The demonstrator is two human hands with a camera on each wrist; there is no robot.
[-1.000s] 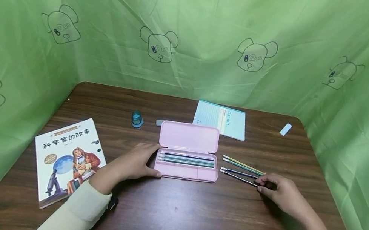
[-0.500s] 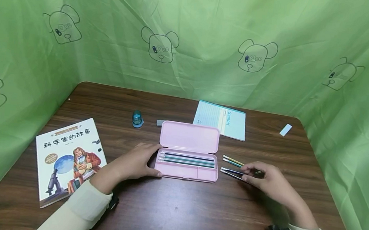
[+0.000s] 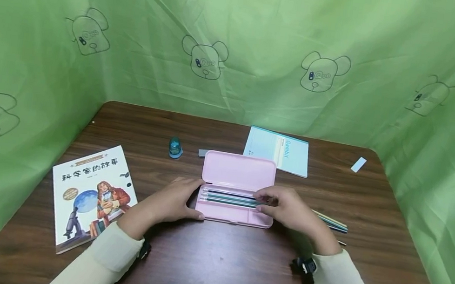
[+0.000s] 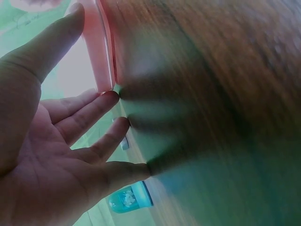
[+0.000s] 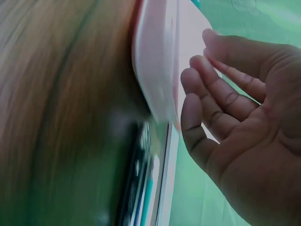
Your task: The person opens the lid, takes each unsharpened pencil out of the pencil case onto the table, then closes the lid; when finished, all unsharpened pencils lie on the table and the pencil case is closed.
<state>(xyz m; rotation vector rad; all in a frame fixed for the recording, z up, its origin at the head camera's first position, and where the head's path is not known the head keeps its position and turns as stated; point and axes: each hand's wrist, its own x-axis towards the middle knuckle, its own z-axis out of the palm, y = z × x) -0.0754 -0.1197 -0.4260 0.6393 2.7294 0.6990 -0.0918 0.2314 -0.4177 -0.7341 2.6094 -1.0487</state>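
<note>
A pink pencil case (image 3: 219, 213) lies with its lid up at mid-table, several dark and green pencils (image 3: 227, 198) inside its rear compartment. At its left end rests my left hand (image 3: 172, 202), thumb by the front corner; the left wrist view has these fingers (image 4: 87, 115) spread and fairly straight against the case and table. My right hand (image 3: 292, 211) is over the case's right end, fingertips near the pencil ends. In the right wrist view its fingers (image 5: 211, 101) curve loosely with nothing visible between them. Loose pencils (image 3: 331, 221) lie to the right, partly hidden behind the right forearm.
A white picture book (image 3: 92, 201) lies at the left. Behind the case are a teal sharpener (image 3: 175, 147), a grey block (image 3: 203, 153) and a light-blue notebook (image 3: 293, 155). A small white eraser (image 3: 358, 164) lies far right. Green cloth (image 3: 251, 84) hangs around the table.
My right hand has left the loose pencils and moved left over the case. Those pencils now lie with their ends farther right. My left hand has stayed at the case.
</note>
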